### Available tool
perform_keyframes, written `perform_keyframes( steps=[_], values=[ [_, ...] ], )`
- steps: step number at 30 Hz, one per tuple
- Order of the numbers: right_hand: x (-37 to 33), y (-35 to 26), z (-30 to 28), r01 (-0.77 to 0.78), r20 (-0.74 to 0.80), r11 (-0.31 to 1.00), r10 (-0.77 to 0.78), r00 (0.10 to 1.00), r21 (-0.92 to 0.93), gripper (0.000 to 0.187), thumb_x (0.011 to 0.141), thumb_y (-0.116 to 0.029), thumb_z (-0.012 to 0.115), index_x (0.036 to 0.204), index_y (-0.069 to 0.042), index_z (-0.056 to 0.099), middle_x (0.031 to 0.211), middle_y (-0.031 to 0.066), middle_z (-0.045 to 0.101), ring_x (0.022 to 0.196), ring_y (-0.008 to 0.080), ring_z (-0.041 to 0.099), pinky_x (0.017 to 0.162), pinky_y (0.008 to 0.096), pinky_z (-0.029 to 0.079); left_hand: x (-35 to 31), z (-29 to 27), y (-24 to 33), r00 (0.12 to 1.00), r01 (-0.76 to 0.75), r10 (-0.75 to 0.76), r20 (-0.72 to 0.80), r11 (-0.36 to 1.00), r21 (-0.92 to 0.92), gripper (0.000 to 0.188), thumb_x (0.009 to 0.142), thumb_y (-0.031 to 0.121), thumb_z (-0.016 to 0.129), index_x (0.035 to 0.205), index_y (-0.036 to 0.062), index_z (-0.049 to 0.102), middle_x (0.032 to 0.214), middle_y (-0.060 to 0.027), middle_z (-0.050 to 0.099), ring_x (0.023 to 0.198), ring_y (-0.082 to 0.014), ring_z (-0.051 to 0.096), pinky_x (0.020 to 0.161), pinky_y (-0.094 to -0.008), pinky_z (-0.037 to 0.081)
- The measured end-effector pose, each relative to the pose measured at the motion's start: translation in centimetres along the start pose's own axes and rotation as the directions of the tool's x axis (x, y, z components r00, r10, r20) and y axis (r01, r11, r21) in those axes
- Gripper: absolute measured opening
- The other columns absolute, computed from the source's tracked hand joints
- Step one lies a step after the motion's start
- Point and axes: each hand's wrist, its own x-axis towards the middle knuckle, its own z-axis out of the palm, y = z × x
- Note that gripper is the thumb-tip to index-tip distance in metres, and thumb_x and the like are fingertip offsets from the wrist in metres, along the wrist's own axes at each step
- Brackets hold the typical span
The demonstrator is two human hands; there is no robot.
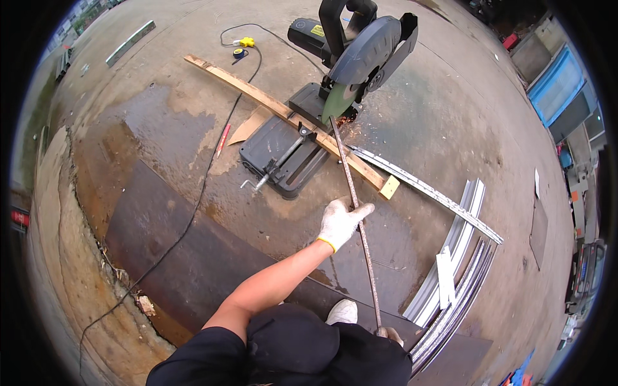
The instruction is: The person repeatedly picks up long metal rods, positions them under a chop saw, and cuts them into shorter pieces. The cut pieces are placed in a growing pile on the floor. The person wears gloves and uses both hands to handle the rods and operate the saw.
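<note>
Clasped round a rusty rod (366, 251), our gloved left hand (340, 222), sparks (348, 118) by the green disc (336, 103) of the chop saw (368, 55), right hand (391, 334) half-hidden, grip we can't tell

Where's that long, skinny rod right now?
In the head view, the rod runs up and down just right of the middle, gripped by the gloved left hand, with its top end at the saw's green disc.
</note>
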Motion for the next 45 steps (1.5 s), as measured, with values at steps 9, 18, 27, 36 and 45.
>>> perform_keyframes(
  steps=[9,18,27,36,45],
  values=[
    [0.4,1.7,0.3,0.033,-0.155,0.999,-0.028,0.987,0.026,0.02,0.087,-0.017,0.076,0.089,0.002,0.072,0.067,0.0059,0.066,0.064,0.0114,0.062,0.061,0.0295,0.052,-0.1,0.2,0.2,0.999,-0.042,0.042,-0.007,0.999,-0.034,0.032,0.087,0.033,0.077,0.094,0.0015,0.075,0.073,-0.0072,0.072,0.066,-0.0148,0.067,0.063,-0.0317,0.053],
    [0.3,1.8,0.4,0.056,-0.214,0.997,-0.042,0.976,0.059,0.02,0.082,-0.013,0.083,0.091,0.0,0.072,0.068,0.0049,0.066,0.066,0.0106,0.062,0.061,0.0275,0.051,0.3,0.5,-0.3,0.998,0.016,0.001,0.062,0.964,-0.264,0.027,0.09,0.022,0.076,0.101,-0.0026,0.071,0.081,-0.0075,0.071,0.069,-0.0135,0.068,0.065,-0.0283,0.056],
    [1.8,4.4,0.7,0.13,-0.198,0.988,-0.112,0.974,0.083,0.027,0.078,-0.009,0.086,0.095,-0.002,0.067,0.071,0.0049,0.066,0.064,0.012,0.063,0.059,0.0273,0.051,0.0,0.7,-0.1,0.987,0.135,-0.074,0.14,0.854,-0.502,0.021,0.098,0.018,0.066,0.107,-0.0008,0.066,0.084,-0.0103,0.07,0.071,-0.0179,0.069,0.063,-0.0307,0.059],
    [1.9,2.5,0.5,0.037,0.059,0.988,-0.046,0.997,0.15,0.025,0.088,-0.008,0.075,0.11,-0.001,0.068,0.08,0.0048,0.066,0.071,0.012,0.063,0.066,0.0281,0.051,1.0,1.0,-1.7,0.968,0.234,-0.115,0.221,0.72,-0.653,0.023,0.103,0.018,0.057,0.121,0.0044,0.054,0.101,-0.0192,0.07,0.08,-0.0272,0.072,0.074,-0.0405,0.06],
    [1.1,-0.1,-0.2,0.089,0.071,0.995,-0.085,0.994,-0.053,0.022,0.085,-0.006,0.077,0.104,0.003,0.069,0.076,0.006,0.066,0.072,0.012,0.063,0.067,0.0279,0.052,1.3,0.4,-1.1,0.926,0.366,-0.093,0.366,0.462,-0.808,0.019,0.101,0.018,0.062,0.117,0.0068,0.061,0.104,-0.0104,0.066,0.09,-0.0229,0.066,0.086,-0.0447,0.059]
  ],
)
